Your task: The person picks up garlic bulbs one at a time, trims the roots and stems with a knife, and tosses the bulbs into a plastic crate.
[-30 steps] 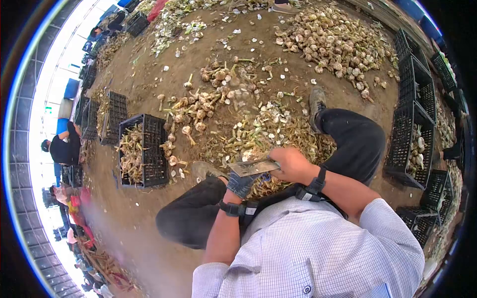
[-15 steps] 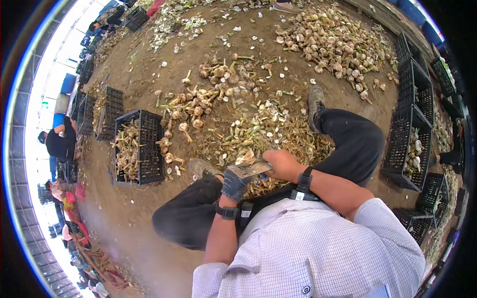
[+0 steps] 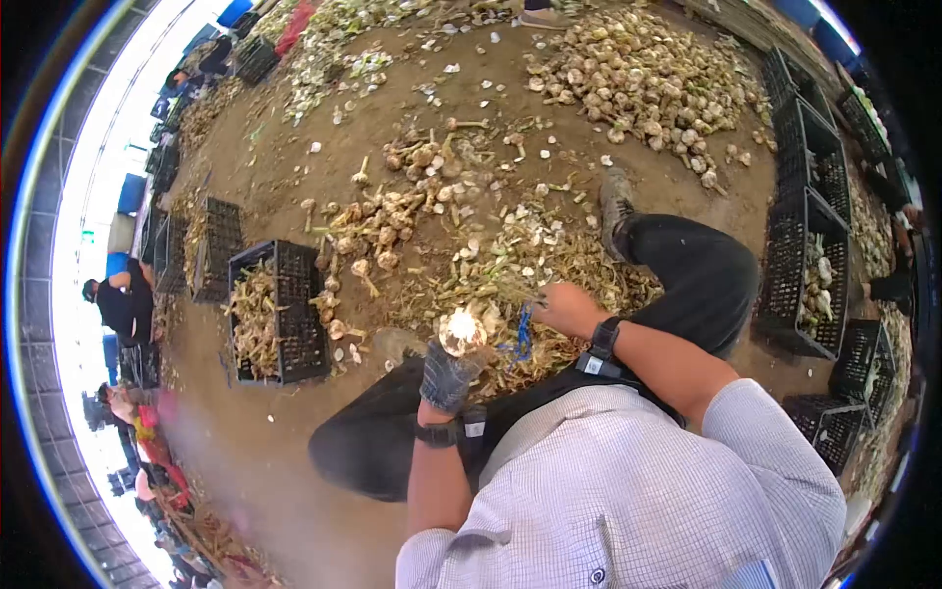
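My left hand (image 3: pixel 449 379), in a dark grey glove, is closed around a garlic bulb (image 3: pixel 462 332) that looks very bright on top. To its right, my bare right hand (image 3: pixel 566 308) is closed on a tool with a blue part (image 3: pixel 523 332) hanging below the fingers; its blade is blurred. Both hands are between my bent legs, over a heap of cut stems and peelings (image 3: pixel 549 257). Loose garlic with stems (image 3: pixel 385 224) lies on the ground ahead of my left hand.
A black crate of stems (image 3: pixel 300 312) stands at the left. A large garlic pile (image 3: pixel 643 83) lies at the upper right, beside stacked black crates (image 3: pixel 797 257). A person in dark clothes (image 3: pixel 126 299) sits at the far left, with other people below.
My hands have moved apart, the right one away from the bulb. The bulb in my left hand now shows its bright face, and the blue part has come into sight.
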Demonstrator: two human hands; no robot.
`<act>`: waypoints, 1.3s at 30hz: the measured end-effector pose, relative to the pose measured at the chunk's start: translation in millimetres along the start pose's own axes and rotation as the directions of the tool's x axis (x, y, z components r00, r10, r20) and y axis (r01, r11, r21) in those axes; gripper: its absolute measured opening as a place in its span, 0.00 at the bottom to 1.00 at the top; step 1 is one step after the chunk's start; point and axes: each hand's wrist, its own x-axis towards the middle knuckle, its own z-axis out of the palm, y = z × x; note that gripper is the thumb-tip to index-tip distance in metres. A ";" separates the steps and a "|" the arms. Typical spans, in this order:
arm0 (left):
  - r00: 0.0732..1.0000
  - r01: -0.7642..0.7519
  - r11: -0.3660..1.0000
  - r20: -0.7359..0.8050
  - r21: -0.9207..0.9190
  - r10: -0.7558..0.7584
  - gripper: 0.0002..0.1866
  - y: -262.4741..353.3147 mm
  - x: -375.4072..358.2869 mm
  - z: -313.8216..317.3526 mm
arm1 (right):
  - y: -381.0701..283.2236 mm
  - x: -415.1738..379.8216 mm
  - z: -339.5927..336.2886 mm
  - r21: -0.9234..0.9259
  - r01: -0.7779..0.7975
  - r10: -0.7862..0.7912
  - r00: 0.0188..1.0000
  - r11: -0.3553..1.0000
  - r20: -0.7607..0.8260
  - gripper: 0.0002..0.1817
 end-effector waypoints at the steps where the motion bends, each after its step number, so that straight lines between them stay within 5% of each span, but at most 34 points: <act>1: 0.999 0.038 0.998 -0.017 -0.055 -0.039 0.19 -0.2 3.5 9.2 | -2.6 -5.0 -2.8 0.176 -0.006 0.008 1.000 0.984 -0.010 0.20; 2: 0.995 0.086 0.990 -0.035 -0.108 -0.090 0.21 -1.5 2.9 15.7 | -5.5 -12.8 -5.1 0.350 -0.012 0.017 1.000 0.937 -0.011 0.21; 3: 0.988 0.132 0.991 0.083 -0.014 -0.131 0.29 -17.7 13.3 18.8 | -9.6 -16.5 -14.9 0.424 -0.157 0.061 0.971 0.892 0.231 0.29; 6: 0.970 0.105 0.968 0.192 0.228 -0.150 0.24 -7.1 22.0 41.6 | -29.3 -26.2 -8.9 0.693 0.036 -0.111 0.992 0.720 0.064 0.31; 8: 0.955 0.150 0.987 0.252 0.051 -0.158 0.44 -29.6 30.2 51.2 | -32.6 -25.9 -11.5 0.725 -0.067 -0.072 0.985 0.686 0.159 0.30; 10: 0.975 -0.132 0.913 0.215 0.387 0.049 0.45 -19.7 22.2 49.6 | -37.9 -25.1 -18.6 0.745 -0.135 -0.053 0.973 0.653 0.223 0.28; 11: 0.965 -0.261 0.822 0.125 0.506 0.230 0.40 -29.0 23.0 50.7 | -34.9 -24.3 -14.8 0.751 -0.080 -0.033 0.990 0.656 0.134 0.28; 12: 0.998 -0.030 0.993 0.053 0.114 0.025 0.40 -60.1 22.6 51.0 | -34.1 -24.8 -15.3 0.701 -0.039 -0.030 0.996 0.712 0.085 0.27; 13: 0.979 0.203 0.929 0.071 -0.308 -0.191 0.40 -103.5 22.3 49.4 | -33.9 -25.0 -16.5 0.644 0.001 -0.033 0.999 0.765 0.037 0.27; 14: 0.914 0.384 0.646 0.174 -0.660 -0.366 0.39 -104.0 24.0 45.3 | -39.0 -25.6 -20.4 0.583 0.038 -0.040 0.999 0.812 -0.009 0.27; 15: 0.942 0.332 0.759 0.148 -0.560 -0.303 0.36 -97.2 18.4 36.0 | -50.0 -27.9 -24.1 0.514 0.180 -0.110 0.980 0.839 -0.163 0.19; 17: 0.974 -0.003 0.975 0.218 -0.224 0.053 0.35 -122.4 32.7 35.9 | -53.1 -25.9 -24.6 0.259 0.426 -0.377 0.900 0.867 -0.217 0.20; 18: 0.948 -0.163 0.967 0.301 0.196 0.099 0.31 -127.8 32.4 33.1 | -55.7 -25.3 -25.5 0.124 0.537 -0.504 0.835 0.835 -0.221 0.21; 19: 0.913 -0.348 0.760 0.381 0.548 0.143 0.27 -132.7 32.4 30.4 | -60.1 -23.9 -24.8 0.095 0.563 -0.544 0.822 0.821 -0.169 0.21; 20: 0.941 -0.066 0.994 0.338 0.092 0.031 0.26 -130.9 31.1 29.4 | -61.1 -24.6 -24.2 0.063 0.570 -0.555 0.816 0.819 -0.159 0.20; 21: 0.930 0.238 0.886 0.356 -0.398 -0.090 0.26 -129.0 31.0 29.5 | -61.5 -26.1 -23.5 0.032 0.574 -0.564 0.812 0.818 -0.149 0.20; 23: 0.871 0.481 0.511 0.453 -0.712 -0.188 0.23 -113.8 30.4 24.2 | -59.6 -26.3 -23.2 0.024 0.559 -0.550 0.821 0.829 -0.150 0.17; 25: 0.815 0.119 0.967 0.579 -0.226 0.035 0.21 -86.1 56.3 33.7 | -51.3 -24.4 -22.3 0.071 0.521 -0.504 0.847 0.851 -0.170 0.14; 28: 0.888 0.442 0.786 0.337 -0.432 -0.314 0.17 -142.2 39.6 40.7 | -30.0 -19.4 -15.6 0.157 0.274 -0.259 0.960 0.949 -0.106 0.11; 30: 0.802 0.558 0.233 0.445 -0.797 -0.400 0.16 -99.0 32.0 38.4 | -25.0 -18.8 -17.1 0.105 0.303 -0.292 0.950 0.947 -0.113 0.13; 31: 0.829 0.525 0.249 0.423 -0.814 -0.365 0.18 -131.1 30.1 37.4 | -23.5 -18.4 -16.7 0.079 0.319 -0.309 0.944 0.945 -0.115 0.15; 34: 0.798 0.598 0.345 0.497 -0.724 -0.341 0.19 -70.3 30.2 18.9 | -38.0 -22.4 -24.3 0.039 0.289 -0.287 0.957 0.957 -0.052 0.13; 35: 0.813 0.582 0.243 0.553 -0.776 -0.179 0.21 -71.3 26.1 19.0 | -36.4 -19.2 -21.6 0.006 0.262 -0.262 0.965 0.965 -0.004 0.13; 38: 0.849 0.517 0.288 0.441 -0.806 -0.290 0.23 -76.5 19.0 3.9 | -2.0 -7.2 3.0 -0.164 0.133 -0.113 0.985 0.977 0.128 0.15; 39: 0.886 0.463 0.320 0.419 -0.827 -0.198 0.23 -19.1 16.7 4.0 | 29.0 -0.1 13.3 -0.270 0.066 -0.026 0.989 0.961 0.146 0.16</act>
